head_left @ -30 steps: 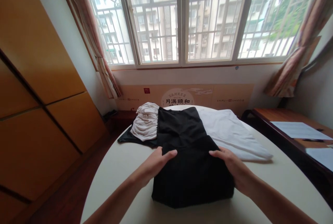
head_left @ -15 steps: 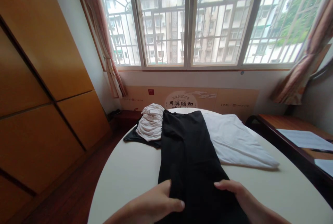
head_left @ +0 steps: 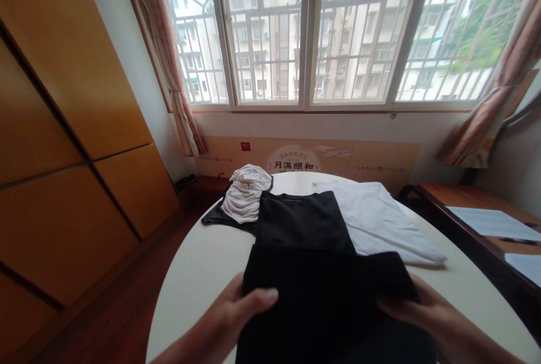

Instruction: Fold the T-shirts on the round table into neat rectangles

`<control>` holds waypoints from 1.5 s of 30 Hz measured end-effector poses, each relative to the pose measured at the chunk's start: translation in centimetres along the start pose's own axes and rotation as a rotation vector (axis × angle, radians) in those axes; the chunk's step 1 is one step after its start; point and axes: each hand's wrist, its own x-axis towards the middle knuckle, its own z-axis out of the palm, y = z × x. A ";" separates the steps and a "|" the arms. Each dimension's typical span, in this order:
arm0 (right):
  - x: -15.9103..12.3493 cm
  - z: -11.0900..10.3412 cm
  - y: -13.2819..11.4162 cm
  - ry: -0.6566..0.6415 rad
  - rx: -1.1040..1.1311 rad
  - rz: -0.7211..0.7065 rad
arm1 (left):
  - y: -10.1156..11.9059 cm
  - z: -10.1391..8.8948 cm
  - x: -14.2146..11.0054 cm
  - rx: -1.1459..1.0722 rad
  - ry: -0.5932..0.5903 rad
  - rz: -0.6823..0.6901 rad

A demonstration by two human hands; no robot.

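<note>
A black shirt (head_left: pixel 304 223) lies as a long folded strip on the round white table (head_left: pixel 186 279), its neckline toward the window. The near part is lifted and doubled over, so a raised fold crosses its middle. My left hand (head_left: pixel 240 310) grips the left side of this fold, thumb on top and fingers hidden underneath. On the opposite side my right hand (head_left: pixel 416 307) is closed on the cloth, slightly blurred. A white garment (head_left: pixel 384 223) lies flat to the right of the shirt. At the left is a bunched pale grey garment (head_left: pixel 245 195) on top of a dark cloth (head_left: pixel 228 222).
Orange-brown cabinets (head_left: pixel 114 195) stand on the left. A wooden desk (head_left: pixel 460 198) with papers (head_left: pixel 492 223) and a pen (head_left: pixel 518 241) is at the right. Behind the table a printed cardboard panel (head_left: pixel 376 155) leans below the barred window (head_left: pixel 270 43).
Both hands have lifted the near part of the black shirt and brought it forward over the rest. The shirt's far edge has shifted slightly toward me. My hands are farther apart.
</note>
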 end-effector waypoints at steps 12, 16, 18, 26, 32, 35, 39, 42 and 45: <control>24.3 -3.7 -5.0 0.439 -0.856 -0.434 | 6.1 -3.8 22.5 0.750 0.459 0.386; 27.3 -4.5 -4.1 0.557 -1.003 -0.395 | 5.3 -4.4 26.0 1.141 0.582 0.416; 28.0 -4.7 -3.7 0.606 -1.076 -0.382 | 4.7 -4.5 26.8 1.194 0.597 0.409; 29.3 -4.6 -3.2 0.691 -1.273 -0.341 | 3.6 -5.4 27.9 1.084 0.626 0.461; 29.1 -3.8 -3.0 0.671 -1.381 -0.280 | 3.5 -5.2 27.9 1.237 0.661 0.324; 27.9 -2.9 -3.6 0.657 -1.433 -0.303 | 4.2 -4.2 26.4 1.280 0.679 0.351; 24.1 -0.6 -2.9 0.533 -1.541 -0.522 | 2.9 -1.3 21.1 1.364 0.550 0.608; 20.1 1.2 0.1 0.309 -1.590 -0.648 | -0.7 0.7 16.5 1.329 0.172 0.681; 16.9 1.9 3.4 0.161 -1.604 -0.576 | -4.0 1.3 13.5 1.380 -0.027 0.588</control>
